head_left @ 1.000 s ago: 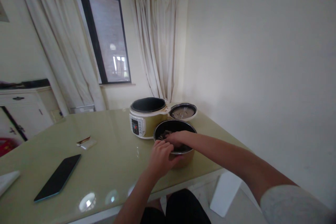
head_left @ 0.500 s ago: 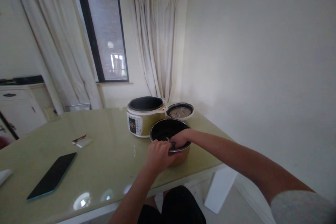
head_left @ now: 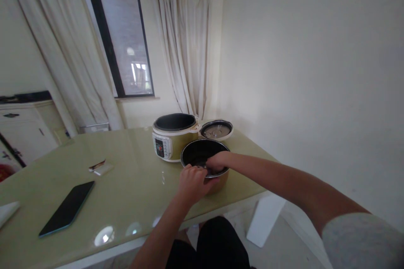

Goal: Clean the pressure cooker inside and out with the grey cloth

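A round inner pot (head_left: 204, 148), dark inside with a shiny rim and a tan outside, stands near the table's front edge. My left hand (head_left: 194, 180) grips its near rim, fingers over the edge and thumb along the outer wall. My right hand (head_left: 217, 162) reaches down inside the pot, its fingers curled. Whatever those fingers hold is too dark and covered to make out. Just behind the pot sits the electric pressure cooker (head_left: 178, 143), uncovered, with a control panel on its front. Beside it on the right lies its lid (head_left: 217, 130), inner side up.
A dark tablet or large phone (head_left: 67, 208) lies on the glossy table (head_left: 132, 168) at left. Small packets (head_left: 101, 167) lie beyond it, and a white object (head_left: 8, 212) is at the left edge. A wall (head_left: 299, 71) rises to the right.
My right hand has shifted slightly within the pot, and the dark piece seen beside its fingers no longer shows clearly. My left hand stays on the rim. The view has moved a little.
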Available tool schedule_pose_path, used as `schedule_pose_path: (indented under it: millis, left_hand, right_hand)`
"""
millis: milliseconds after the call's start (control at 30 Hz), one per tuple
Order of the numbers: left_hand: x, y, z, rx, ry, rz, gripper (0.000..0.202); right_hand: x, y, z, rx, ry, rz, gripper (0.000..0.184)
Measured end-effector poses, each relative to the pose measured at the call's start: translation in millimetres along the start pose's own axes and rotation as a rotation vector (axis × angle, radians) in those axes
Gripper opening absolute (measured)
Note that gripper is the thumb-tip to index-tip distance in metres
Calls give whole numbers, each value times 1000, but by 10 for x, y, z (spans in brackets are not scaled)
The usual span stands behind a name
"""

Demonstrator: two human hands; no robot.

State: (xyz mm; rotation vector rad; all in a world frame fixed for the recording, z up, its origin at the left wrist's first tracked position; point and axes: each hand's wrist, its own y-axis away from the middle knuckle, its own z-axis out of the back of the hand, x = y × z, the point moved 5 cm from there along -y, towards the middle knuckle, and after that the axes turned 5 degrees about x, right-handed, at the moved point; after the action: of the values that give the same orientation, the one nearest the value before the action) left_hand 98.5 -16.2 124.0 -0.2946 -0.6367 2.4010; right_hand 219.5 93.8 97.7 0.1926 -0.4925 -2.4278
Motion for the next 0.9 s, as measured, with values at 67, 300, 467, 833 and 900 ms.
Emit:
schedule_pose_path:
  millis: [67,300,467,833,900]
  left_hand:
    - [-5,2,-3,-2,29,-36,42]
    - [-7,-17,-20,-35,60,-102,41]
    - [-63,22,-48,-44,20,-79,40]
    - [-140,55,-61,-45,-15,8,42]
    - [-150,35,-59,-7,10,20,41]
  right_hand:
    - [-34,66,50,-55,123,-58,11]
    - [403,-179,284,-126,507,343,22]
    - [299,-45,329,-176,697,495,23]
    - [191,628,348,128,36,-102,35]
    - [259,633,344,182,-65,-49,35]
